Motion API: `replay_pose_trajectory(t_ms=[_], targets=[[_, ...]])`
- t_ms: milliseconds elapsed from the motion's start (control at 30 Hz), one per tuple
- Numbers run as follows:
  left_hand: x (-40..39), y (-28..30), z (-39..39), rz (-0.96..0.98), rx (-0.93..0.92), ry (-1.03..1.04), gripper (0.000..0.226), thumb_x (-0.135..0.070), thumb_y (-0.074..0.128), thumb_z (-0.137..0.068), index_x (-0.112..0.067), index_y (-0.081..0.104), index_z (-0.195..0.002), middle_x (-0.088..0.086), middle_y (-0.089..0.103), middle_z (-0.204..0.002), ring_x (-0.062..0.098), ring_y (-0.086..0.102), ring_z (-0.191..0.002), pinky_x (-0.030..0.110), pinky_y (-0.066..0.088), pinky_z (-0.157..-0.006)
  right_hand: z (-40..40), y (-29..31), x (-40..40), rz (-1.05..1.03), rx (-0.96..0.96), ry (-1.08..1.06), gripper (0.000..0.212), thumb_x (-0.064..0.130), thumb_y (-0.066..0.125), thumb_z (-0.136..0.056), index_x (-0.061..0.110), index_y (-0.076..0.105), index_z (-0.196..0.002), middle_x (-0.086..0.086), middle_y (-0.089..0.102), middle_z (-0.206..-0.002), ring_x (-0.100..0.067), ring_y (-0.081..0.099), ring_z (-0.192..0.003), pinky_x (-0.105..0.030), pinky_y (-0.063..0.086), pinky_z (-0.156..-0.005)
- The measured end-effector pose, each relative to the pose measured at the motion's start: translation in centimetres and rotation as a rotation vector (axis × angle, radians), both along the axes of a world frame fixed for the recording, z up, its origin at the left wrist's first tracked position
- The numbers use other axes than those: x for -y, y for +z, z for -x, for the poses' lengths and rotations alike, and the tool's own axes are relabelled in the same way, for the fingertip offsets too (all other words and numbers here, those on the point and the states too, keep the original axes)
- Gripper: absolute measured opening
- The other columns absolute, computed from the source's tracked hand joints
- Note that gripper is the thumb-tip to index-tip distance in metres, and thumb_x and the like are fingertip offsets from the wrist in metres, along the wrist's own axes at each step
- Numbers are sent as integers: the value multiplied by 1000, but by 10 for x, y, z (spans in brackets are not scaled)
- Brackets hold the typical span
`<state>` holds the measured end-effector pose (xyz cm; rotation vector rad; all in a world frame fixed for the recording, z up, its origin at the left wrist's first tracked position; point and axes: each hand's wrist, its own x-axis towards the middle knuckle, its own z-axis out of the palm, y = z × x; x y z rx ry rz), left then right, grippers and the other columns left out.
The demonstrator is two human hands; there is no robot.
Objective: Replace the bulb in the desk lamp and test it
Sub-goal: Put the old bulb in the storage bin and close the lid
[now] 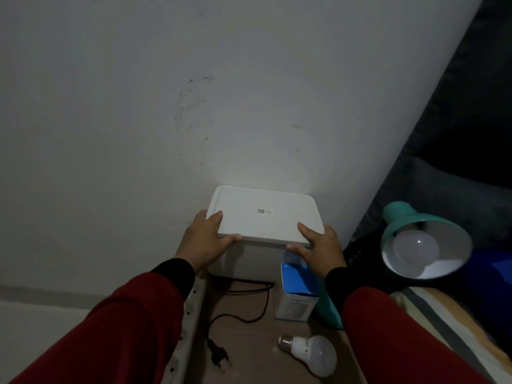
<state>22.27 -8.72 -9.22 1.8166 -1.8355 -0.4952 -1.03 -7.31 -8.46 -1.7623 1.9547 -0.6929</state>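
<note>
A teal desk lamp (399, 217) leans at the right, its shade facing me with an unlit white bulb (417, 248) screwed in. A second white bulb (314, 354) lies loose on the brown surface near the front. The lamp's black cord (260, 306) ends in an unplugged plug (219, 356) lying on the surface. My left hand (206, 239) and my right hand (318, 242) grip the two near corners of a white box lid (266, 214) on a white box against the wall.
A blue and white bulb carton (295, 289) stands open just below my right hand. A white power strip (191, 309) runs along the left edge of the brown surface (249, 342). Dark bedding (457, 162) rises at the right, and a pale wall fills the background.
</note>
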Motion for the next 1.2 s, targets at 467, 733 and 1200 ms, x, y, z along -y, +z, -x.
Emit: replay_pose_trajectory(t_ms=[467,733,1200], targets=[[-7,53,-5,57,-75,48,77,-49,65,-81,-2,45,-139,19,44,-139,33,43,-128,39,36,-109,2,49,-2,119,65,-22,66,40,74,-76,11,56,-131,-15,49,-134,-30,46,-126,-35,35,-112],[-75,63,-11,74,-78,52,79,-48,67,-80,-1,44,-139,18,45,-139,35,46,-126,42,40,-109,-6,59,-70,168,114,-19,65,36,76,-75,7,57,-130,-14,49,-132,-28,47,-125,-34,37,-111],[-271,5,11,0,-112,34,75,-42,70,-79,0,46,-137,18,38,-147,31,38,-136,36,32,-113,12,-6,-269,69,101,-90,65,40,77,-73,12,59,-128,-9,45,-141,-26,45,-128,-35,36,-111]])
